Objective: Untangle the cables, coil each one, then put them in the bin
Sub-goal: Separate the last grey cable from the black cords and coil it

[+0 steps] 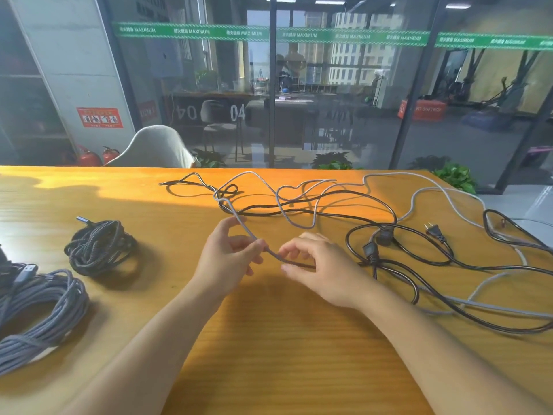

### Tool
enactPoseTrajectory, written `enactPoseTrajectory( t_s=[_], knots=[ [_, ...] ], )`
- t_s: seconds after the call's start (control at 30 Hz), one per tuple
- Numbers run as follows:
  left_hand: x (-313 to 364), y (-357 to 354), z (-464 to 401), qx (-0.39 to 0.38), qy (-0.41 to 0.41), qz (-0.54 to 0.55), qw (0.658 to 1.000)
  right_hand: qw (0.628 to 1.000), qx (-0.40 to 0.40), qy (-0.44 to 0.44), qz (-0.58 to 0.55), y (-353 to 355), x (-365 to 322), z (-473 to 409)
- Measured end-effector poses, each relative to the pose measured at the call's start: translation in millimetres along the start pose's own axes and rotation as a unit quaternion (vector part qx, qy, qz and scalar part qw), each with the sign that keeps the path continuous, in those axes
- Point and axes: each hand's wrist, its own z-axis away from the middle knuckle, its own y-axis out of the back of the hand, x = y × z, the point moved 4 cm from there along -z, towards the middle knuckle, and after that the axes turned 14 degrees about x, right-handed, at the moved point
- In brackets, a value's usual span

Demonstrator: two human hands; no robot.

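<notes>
A grey braided cable (294, 218) loops across the far middle of the wooden table (269, 339) and runs down between my hands. My left hand (230, 259) pinches it between thumb and fingers. My right hand (317, 265) holds the same cable a little further along, fingers curled over it. To the right lies a tangle of black power cables (389, 259) with a two-pin plug (434, 230), and a pale grey cable (419, 199) crosses them. Two coiled cables lie at left: a black bundle (100, 248) and a larger grey bundle (39, 313). No bin is in view.
A white chair (155, 148) stands behind the table's far edge, with a glass wall and potted plants (332, 161) beyond. Red fire extinguishers (92, 157) sit on the floor at far left. The table's right edge runs near the black cables.
</notes>
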Motion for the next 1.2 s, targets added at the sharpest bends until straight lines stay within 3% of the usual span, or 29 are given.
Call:
enactPoseTrajectory(
  t_s=[0.13, 0.27, 0.37, 0.43, 0.5, 0.6, 0.67, 0.8, 0.93, 1.03, 1.1, 1.2],
  knots=[
    [-2, 21, -15, 0.066, 0.012, 0.001, 0.998, 0.997, -0.013, 0.007, 0.073, 8, 4, 6],
    [-7, 29, -21, 0.117, -0.008, -0.07, 0.991, 0.991, 0.05, -0.013, 0.119, 22, 12, 10],
    [2, 25, -16, 0.146, -0.198, -0.265, 0.932, 0.989, 0.11, -0.012, 0.101, 27, 10, 10],
    [12, 11, -3, 0.09, -0.334, -0.291, 0.892, 0.986, 0.131, 0.006, 0.1, 25, 4, 10],
    [15, -5, 11, -0.006, -0.382, -0.3, 0.874, 0.984, 0.15, 0.031, 0.096, 22, -4, 11],
    [6, -11, 14, -0.065, -0.324, -0.299, 0.895, 0.983, 0.152, 0.047, 0.092, 21, -9, 12],
    [3, -2, 5, -0.011, -0.273, -0.299, 0.914, 0.985, 0.14, 0.036, 0.099, 22, -7, 12],
    [4, 19, -13, 0.117, -0.212, -0.31, 0.919, 0.982, 0.145, 0.017, 0.118, 27, 4, 10],
    [6, 15, -7, 0.096, -0.272, -0.313, 0.905, 0.984, 0.143, 0.019, 0.104, 27, 6, 10],
    [9, -8, 11, -0.012, -0.356, -0.315, 0.88, 0.988, 0.125, 0.042, 0.082, 22, 3, 11],
    [7, -17, 18, -0.061, -0.363, -0.31, 0.876, 0.988, 0.127, 0.051, 0.073, 20, 3, 11],
    [4, -8, 9, -0.004, -0.32, -0.307, 0.896, 0.989, 0.128, 0.04, 0.061, 21, 7, 9]
  ],
)
